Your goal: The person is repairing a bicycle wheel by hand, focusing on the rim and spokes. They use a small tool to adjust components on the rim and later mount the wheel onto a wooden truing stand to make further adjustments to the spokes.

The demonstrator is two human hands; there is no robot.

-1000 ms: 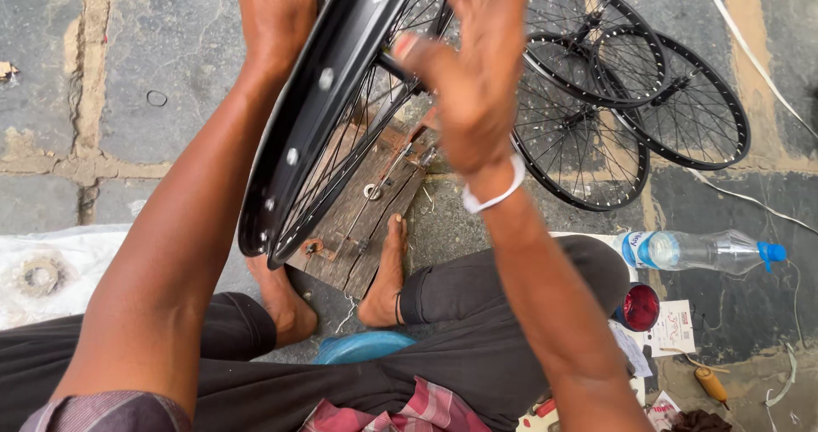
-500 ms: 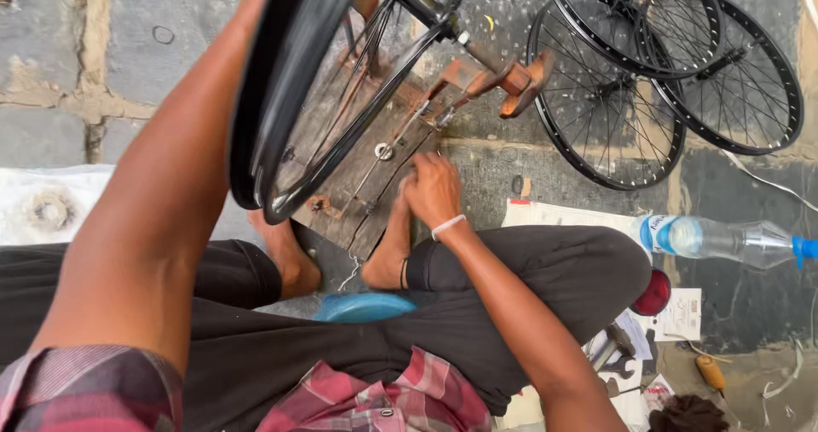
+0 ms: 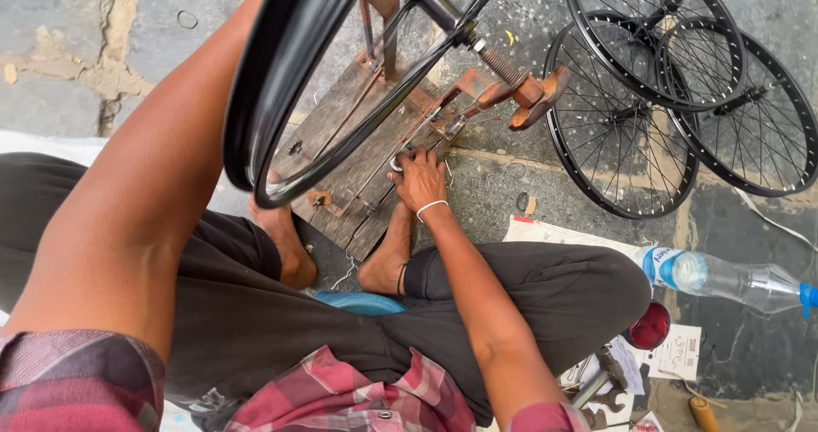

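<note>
Setting: grey stone paving, cracked and patched, with a person seated low over a worn wooden stand.
Left hand: out of frame above; only the left arm shows, raised along the black wheel rim, so its grip cannot be told.
Wheel rim: upright on the stand's rusty axle bracket, spokes fanned across the boards.
Right hand: lowered to the boards, fingers curled around a small metal ring-shaped part.
Step in hand: seemingly picking up a small fitting while the rim is steadied.
Next move: a firm pinch on the part, rim kept level.
Right side: three spoked wheels lying flat; a plastic bottle on newspaper.
</note>
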